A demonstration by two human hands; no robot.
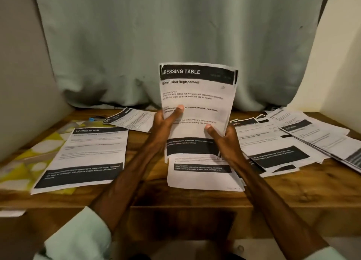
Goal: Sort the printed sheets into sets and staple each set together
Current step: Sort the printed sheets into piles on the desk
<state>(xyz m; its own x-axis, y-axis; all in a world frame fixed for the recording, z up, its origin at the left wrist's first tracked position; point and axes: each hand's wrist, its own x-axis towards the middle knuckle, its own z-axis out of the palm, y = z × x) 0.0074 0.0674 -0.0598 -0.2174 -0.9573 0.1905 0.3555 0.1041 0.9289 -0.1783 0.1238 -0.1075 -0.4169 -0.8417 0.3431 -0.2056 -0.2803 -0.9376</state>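
While upright, heading uppermost: sheets (197,95) pinched between left hand (166,124) and right hand (224,140).

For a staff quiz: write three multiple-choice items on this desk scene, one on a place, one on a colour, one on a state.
1. Where is the LIVING ROOM sheet?
A. Flat on the desk, left of the left hand
B. Under the pile on the far side
C. Pinned to the curtain

2. What colour is the header band of the held sheet?
A. Yellow
B. Black
C. Blue

3. How is the held sheet?
A. Lying flat
B. Upright, gripped by the left hand and the right hand
C. Folded in half

Key: 1 A, it lies flat beside the left forearm; 2 B, the white title stands on black; 3 B, both thumbs press its front.
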